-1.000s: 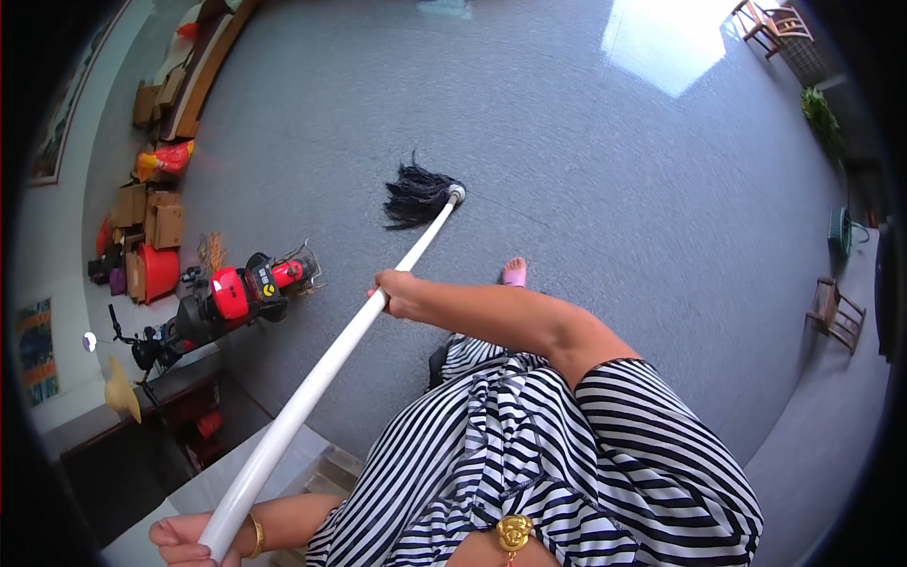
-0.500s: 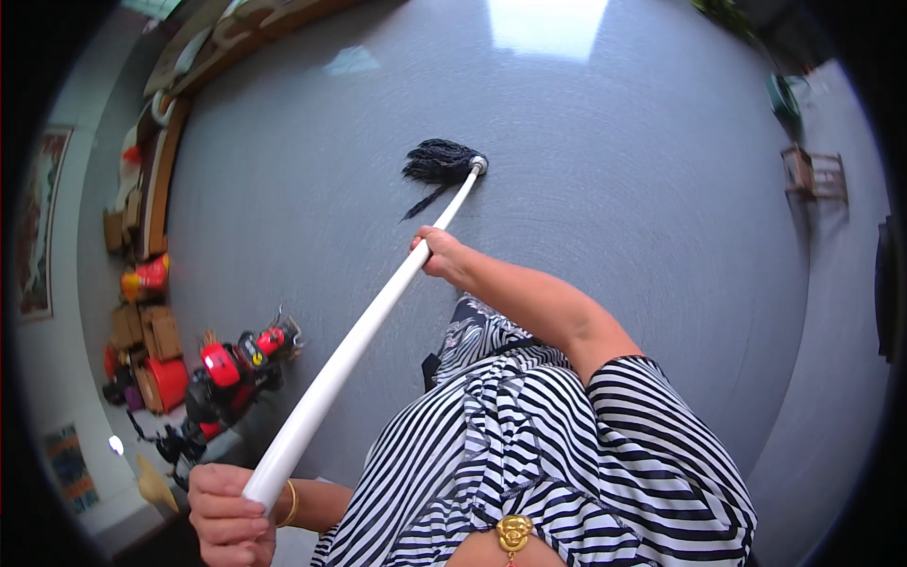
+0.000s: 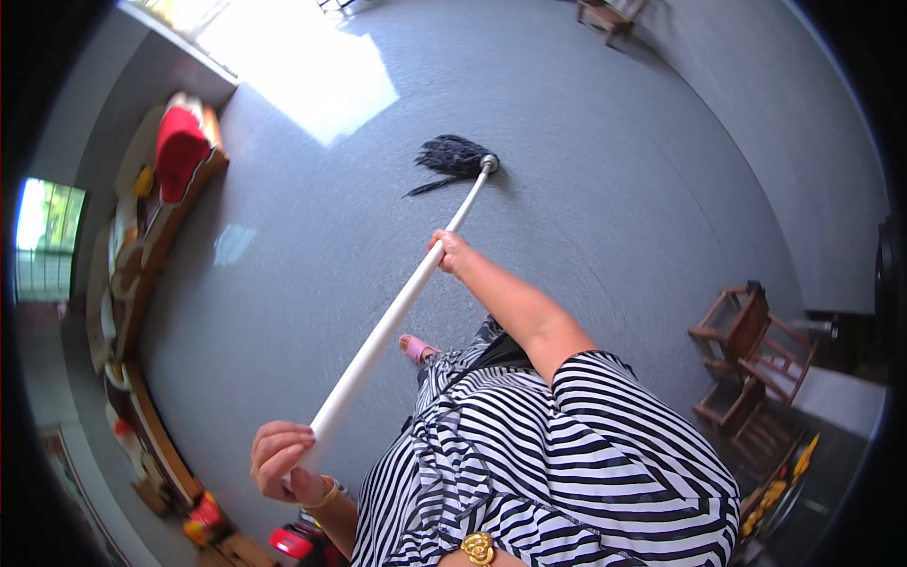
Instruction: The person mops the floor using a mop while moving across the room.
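A mop (image 3: 378, 338) with a long white pole slants across the view. Its black stringy mop head (image 3: 453, 156) lies on the grey floor ahead of me, with one strand trailing to the left. My right hand (image 3: 448, 251) is closed round the pole partway along, in the half nearer the mop head. At the pole's upper end, by my left side, my left hand (image 3: 286, 461) holds it between thumb and fingers, the fingers only loosely bent. The very tip of the pole is hidden in that hand.
Along the left wall runs a wooden sofa (image 3: 156, 231) with a red cloth (image 3: 179, 151). Wooden chairs (image 3: 746, 350) stand at the right, another chair (image 3: 612, 19) at the top. Part of a red scooter (image 3: 295, 541) shows low on the left. Light from a doorway falls on the floor (image 3: 302, 76).
The room has shifted downward and leftward in view; the doorway and more chairs now show. The mop head is still on the floor ahead. My left hand sits higher, its fingers looser.
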### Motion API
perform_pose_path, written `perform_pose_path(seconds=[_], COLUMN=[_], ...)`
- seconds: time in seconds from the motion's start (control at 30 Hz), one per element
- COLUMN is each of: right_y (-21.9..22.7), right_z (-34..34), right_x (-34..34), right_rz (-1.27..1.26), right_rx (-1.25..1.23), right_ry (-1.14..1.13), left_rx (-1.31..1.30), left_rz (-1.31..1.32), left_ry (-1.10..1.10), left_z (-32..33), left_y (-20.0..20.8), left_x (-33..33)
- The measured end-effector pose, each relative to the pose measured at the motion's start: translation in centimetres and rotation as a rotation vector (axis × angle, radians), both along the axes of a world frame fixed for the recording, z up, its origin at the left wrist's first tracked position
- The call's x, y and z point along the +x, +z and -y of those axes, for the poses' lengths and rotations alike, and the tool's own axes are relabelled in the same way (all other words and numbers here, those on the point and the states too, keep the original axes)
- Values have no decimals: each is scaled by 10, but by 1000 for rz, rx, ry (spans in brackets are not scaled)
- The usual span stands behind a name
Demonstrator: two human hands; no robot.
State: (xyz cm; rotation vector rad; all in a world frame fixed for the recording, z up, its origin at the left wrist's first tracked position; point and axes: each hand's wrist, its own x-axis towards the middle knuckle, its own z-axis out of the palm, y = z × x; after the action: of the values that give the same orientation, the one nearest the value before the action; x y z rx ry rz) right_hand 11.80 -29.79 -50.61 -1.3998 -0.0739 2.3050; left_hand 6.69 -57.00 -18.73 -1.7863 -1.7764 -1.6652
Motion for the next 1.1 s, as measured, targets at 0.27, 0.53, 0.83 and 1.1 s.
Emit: perform_pose_path(seconds=[0.27, 0.53, 0.83, 1.1], right_y=[-4, 4, -10, -9], right_z=[-55, 9, 149, 238], right_x=[156, 283, 346, 343], right_rz=[55, 75, 59, 13], right_rx=[37, 90, 71, -72], right_ry=[-476, -973, -1349, -1640], left_rx=[-36, -72, -149, -446], left_rz=[-89, -194, -220, 93], left_ry=[-511, -1054, -1499, -1555], left_z=[-106, -164, -193, -219], left_y=[-15, -11, -16, -38], left_x=[8, 45, 86, 121])
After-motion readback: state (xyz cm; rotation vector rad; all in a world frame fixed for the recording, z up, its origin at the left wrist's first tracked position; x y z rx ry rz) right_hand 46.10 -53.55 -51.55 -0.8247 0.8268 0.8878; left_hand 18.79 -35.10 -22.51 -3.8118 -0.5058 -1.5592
